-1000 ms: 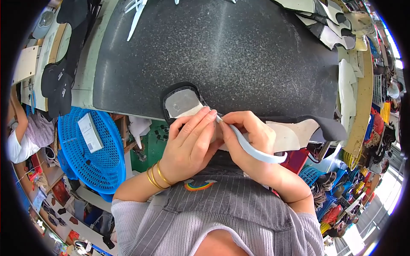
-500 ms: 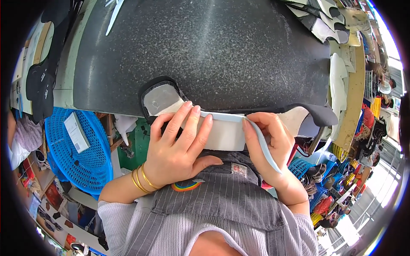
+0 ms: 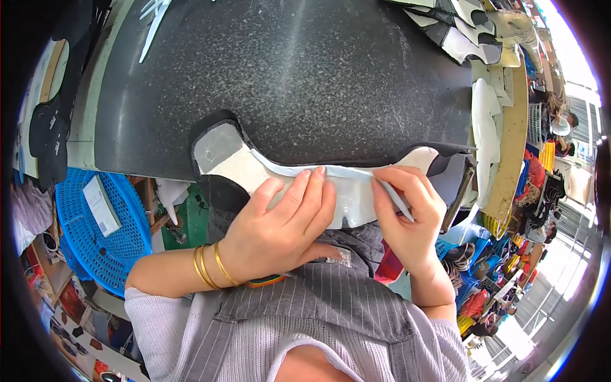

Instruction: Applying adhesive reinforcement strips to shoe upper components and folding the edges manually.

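A black-edged shoe upper piece (image 3: 235, 167) with a cream and grey inner side lies across the table's near edge, its lower part hanging over toward my apron. Along its inward-curving far edge runs a narrow pale blue strip (image 3: 280, 170). My left hand (image 3: 280, 223) rests with fingers stretched out on the piece, fingertips pressing the middle of the strip. To its right, my right hand (image 3: 414, 219) pinches the strip between thumb and fingers at the piece's edge. The strip's loose end shows inside that hand, pointing toward me. Part of the piece is hidden under my hands.
The dark speckled tabletop (image 3: 286, 95) spreads ahead. White pointed strips (image 3: 151, 32) lie far left, stacked cut pieces (image 3: 461, 41) far right. A blue plastic basket (image 3: 130, 264) holding a white box (image 3: 102, 205) stands left below the table; white pieces (image 3: 485, 130) sit at the right edge.
The left fingers have shifted along the piece, uncovering the strip's left part on the curved edge. The right hand still pinches the strip, whose loose tail now shows shorter. The whole view has shifted slightly.
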A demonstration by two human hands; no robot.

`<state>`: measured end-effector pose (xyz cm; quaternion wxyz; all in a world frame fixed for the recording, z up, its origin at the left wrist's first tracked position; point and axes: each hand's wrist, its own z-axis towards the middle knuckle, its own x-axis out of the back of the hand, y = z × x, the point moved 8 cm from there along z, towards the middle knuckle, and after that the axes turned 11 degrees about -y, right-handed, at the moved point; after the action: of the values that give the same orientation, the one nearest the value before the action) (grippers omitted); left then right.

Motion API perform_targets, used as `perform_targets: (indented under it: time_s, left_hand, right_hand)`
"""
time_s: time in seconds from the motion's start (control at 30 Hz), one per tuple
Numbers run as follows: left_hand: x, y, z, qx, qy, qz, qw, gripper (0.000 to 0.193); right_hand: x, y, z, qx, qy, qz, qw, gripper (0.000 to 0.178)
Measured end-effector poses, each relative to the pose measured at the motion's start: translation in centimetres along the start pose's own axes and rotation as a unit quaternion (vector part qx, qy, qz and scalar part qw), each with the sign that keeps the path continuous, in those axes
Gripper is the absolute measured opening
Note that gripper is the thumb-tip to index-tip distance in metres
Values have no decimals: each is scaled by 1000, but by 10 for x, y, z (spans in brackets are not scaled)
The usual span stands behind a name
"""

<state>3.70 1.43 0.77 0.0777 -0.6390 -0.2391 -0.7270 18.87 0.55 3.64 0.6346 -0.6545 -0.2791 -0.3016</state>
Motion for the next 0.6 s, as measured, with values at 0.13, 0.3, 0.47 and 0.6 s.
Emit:
perform_targets:
  time_s: [0.13,0.3,0.47,0.6]
  left_hand:
    - [-1,15,9,40,-6,45,998,84]
    - [-4,20,21,100,-25,86,991,92]
    - [-8,27,38,68,15,45,997,79]
    - [-8,23,43,-43,39,33,998,67]
  right_hand:
    - [0,18,-4,-36,26,62,997,17]
    - [-1,28,0,-67,36,84,993,15]
    - [-9,32,10,-86,-6,33,996,14]
    - [1,51,-3,-112,-11,64,992,13]
